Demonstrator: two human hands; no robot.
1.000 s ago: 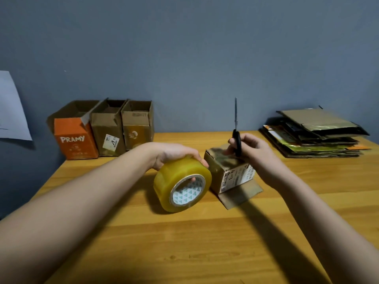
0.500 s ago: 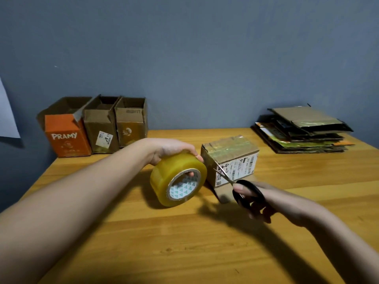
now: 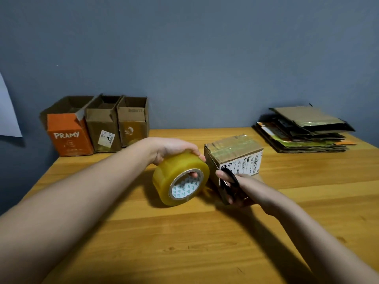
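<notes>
My left hand (image 3: pixel 174 149) grips a big yellow roll of packing tape (image 3: pixel 173 177), fingers through its core, held just left of a small cardboard box (image 3: pixel 233 154). The box stands on the wooden table (image 3: pixel 184 242), its top taped over and a white shipping label on its front. My right hand (image 3: pixel 243 189) holds black-handled scissors (image 3: pixel 230 179) at the box's near left corner, between box and roll. The blades are hidden against the box's dark side.
Three open cartons stand at the back left against the grey wall: an orange PRAMY box (image 3: pixel 68 138) and two brown ones (image 3: pixel 104 128) (image 3: pixel 134 124). A stack of flattened cardboard (image 3: pixel 305 132) lies at the back right. A white sheet (image 3: pixel 8 113) hangs at the left.
My right hand brought the scissors down from upright above the box, out to the front, then in to the box's near left corner. The tape roll stayed beside the box.
</notes>
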